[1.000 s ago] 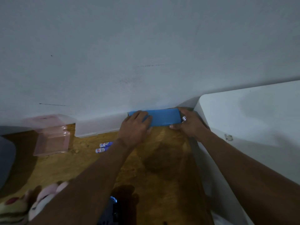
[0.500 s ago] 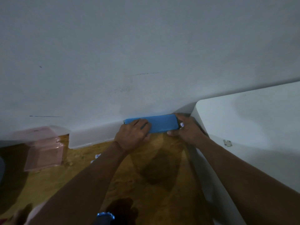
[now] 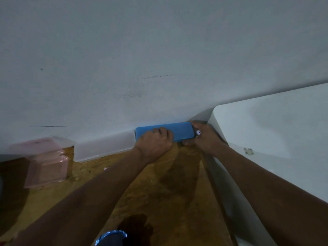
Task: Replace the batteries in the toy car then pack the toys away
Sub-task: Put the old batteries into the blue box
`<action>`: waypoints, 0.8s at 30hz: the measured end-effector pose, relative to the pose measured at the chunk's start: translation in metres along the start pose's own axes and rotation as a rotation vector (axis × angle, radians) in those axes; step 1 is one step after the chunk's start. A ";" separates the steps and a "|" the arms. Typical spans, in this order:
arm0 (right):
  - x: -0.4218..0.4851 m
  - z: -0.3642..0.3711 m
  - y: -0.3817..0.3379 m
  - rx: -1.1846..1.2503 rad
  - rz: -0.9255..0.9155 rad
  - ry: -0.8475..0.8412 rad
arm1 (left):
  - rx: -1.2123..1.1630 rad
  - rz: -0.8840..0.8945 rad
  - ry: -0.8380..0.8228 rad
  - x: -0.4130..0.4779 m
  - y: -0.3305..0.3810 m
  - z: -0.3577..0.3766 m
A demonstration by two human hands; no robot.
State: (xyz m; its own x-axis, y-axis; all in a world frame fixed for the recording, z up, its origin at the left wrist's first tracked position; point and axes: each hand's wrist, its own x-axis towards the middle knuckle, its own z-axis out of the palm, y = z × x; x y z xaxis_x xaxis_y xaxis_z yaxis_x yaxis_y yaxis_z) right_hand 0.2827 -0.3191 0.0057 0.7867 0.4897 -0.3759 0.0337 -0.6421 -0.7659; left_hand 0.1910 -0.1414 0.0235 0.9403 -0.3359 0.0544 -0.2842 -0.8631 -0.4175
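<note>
A flat blue box with rounded corners lies on the wooden floor, against the wall. My left hand grips its front edge near the left end, fingers curled over the top. Around its right end my right hand is closed. A small white and blue piece, like a battery end, shows between that hand's fingers. The toy car is not clearly in view.
A frosted white container stands against the wall left of the blue box, and a pink translucent box sits further left. White furniture fills the right side. A dark object with a blue rim lies at the bottom edge.
The view has tilted up, so the batteries on the floor and the plush toys have dropped out of sight. Both hands have stayed on the blue box.
</note>
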 end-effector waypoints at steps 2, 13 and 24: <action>0.000 0.000 -0.001 -0.029 -0.010 -0.006 | 0.007 -0.012 -0.030 0.002 0.005 -0.006; 0.004 0.001 -0.001 -0.089 -0.014 0.003 | -0.060 0.060 -0.283 0.011 0.018 -0.023; 0.004 0.001 0.000 0.002 0.012 0.013 | -0.386 -0.155 0.200 -0.028 -0.019 0.006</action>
State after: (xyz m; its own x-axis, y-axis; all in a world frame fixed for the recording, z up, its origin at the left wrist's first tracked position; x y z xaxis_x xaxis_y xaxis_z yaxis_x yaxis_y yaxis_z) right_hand 0.2851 -0.3168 0.0039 0.7947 0.4748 -0.3782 0.0233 -0.6464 -0.7626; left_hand 0.1716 -0.1137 0.0248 0.9333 -0.2254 0.2794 -0.2277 -0.9734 -0.0248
